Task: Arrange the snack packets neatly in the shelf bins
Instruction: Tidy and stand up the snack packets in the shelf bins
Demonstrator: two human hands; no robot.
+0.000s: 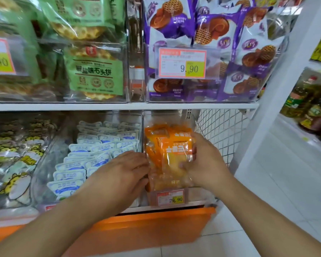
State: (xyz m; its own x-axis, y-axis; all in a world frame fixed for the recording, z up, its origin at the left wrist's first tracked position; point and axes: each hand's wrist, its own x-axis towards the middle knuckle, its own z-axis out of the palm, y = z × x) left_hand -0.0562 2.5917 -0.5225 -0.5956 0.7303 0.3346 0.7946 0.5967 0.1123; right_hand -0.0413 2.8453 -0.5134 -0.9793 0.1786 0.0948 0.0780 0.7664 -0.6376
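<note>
Orange snack packets (171,154) stand in the clear bin (176,198) at lower centre-right of the frame, their long axis running up the frame, printed tops toward the shelf's back. The right hand (205,160) grips them, fingers curled around their right edge; the left hand (122,175) presses their left side with straight fingers.
</note>
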